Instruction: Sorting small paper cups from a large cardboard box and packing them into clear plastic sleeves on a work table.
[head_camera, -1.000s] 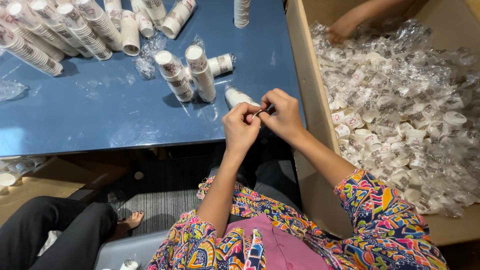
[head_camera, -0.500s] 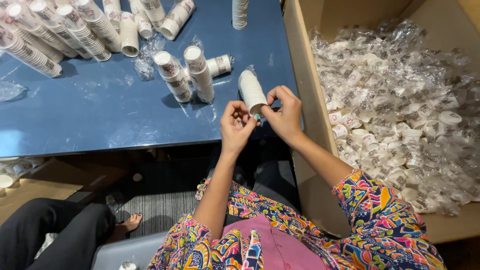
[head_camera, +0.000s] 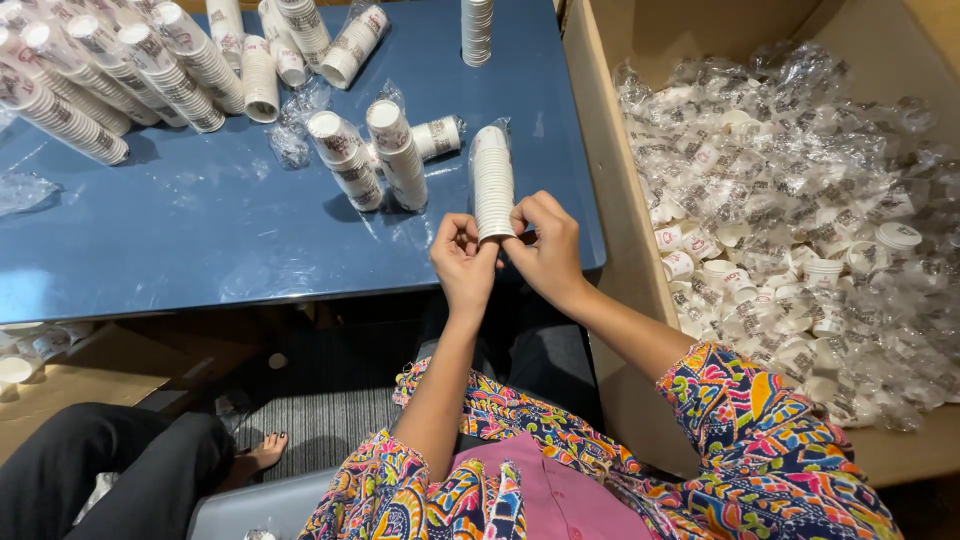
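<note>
Right of the grip, a cardboard box holds loose wrapped cups; beyond it spreads the blue table. The left hand and right hand pinch the near end of a sleeved cup stack, apparently at its wrapper. Best held firmly, stack flat.

Blue table, grey ribbed floor

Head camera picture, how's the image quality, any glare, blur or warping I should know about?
Head view: sharp overall, both hands crisp; left hand and right hand pinch the near end of a wrapped stack of cups. Soft overhead reflections sheen the blue table; sparkly glare on plastic wrappers in the cardboard box. Wide-angle lens bows the edges.
</note>
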